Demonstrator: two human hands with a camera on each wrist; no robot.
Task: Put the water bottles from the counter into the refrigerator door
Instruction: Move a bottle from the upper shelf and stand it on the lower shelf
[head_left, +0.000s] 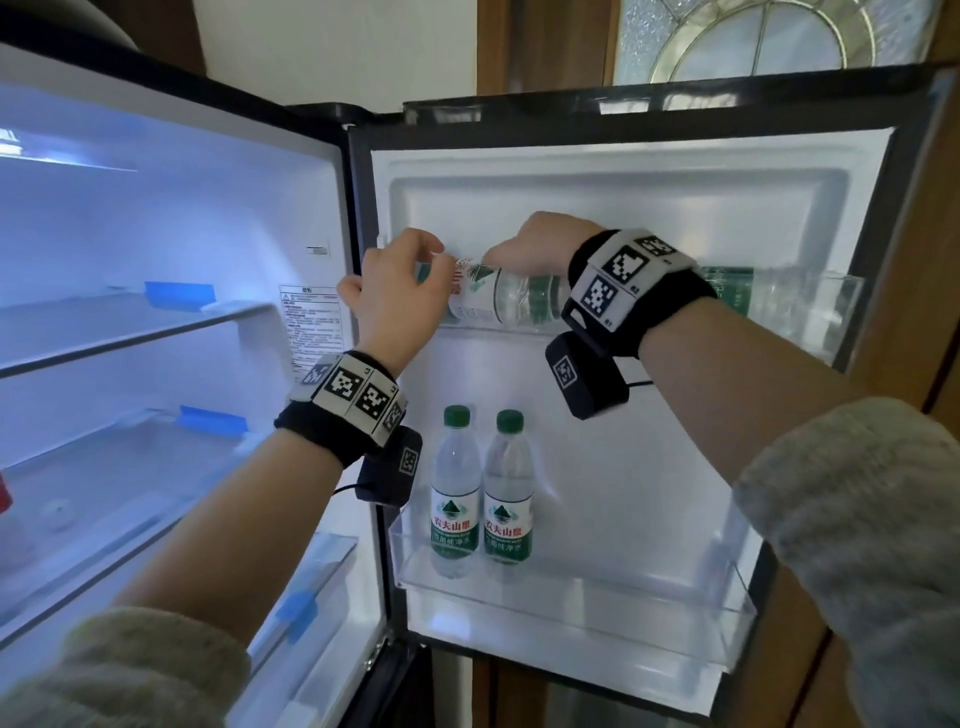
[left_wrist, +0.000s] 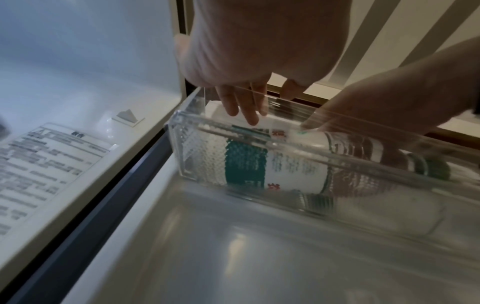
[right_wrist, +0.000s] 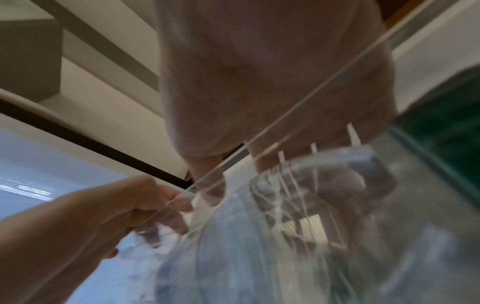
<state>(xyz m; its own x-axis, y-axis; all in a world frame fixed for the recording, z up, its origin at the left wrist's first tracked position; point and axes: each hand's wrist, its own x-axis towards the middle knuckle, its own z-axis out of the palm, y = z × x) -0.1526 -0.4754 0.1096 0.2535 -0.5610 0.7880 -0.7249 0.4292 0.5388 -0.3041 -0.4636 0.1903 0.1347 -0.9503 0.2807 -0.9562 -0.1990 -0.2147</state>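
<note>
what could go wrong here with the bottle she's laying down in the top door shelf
1. The green-labelled clear plastic water bottle lies on its side in the clear upper door bin; it may roll when the door swings.
2. Both hands, left hand and right hand, crowd the narrow bin, so fingers could catch on its rim.
3. Another green-labelled bottle lies to the right, so space is tight.

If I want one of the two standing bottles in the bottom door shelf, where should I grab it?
Probably the left standing bottle, by its clear neck under the green cap. Come from above and the front: the bottom shelf wall covers its base, and the other standing bottle crowds its right side.
</note>
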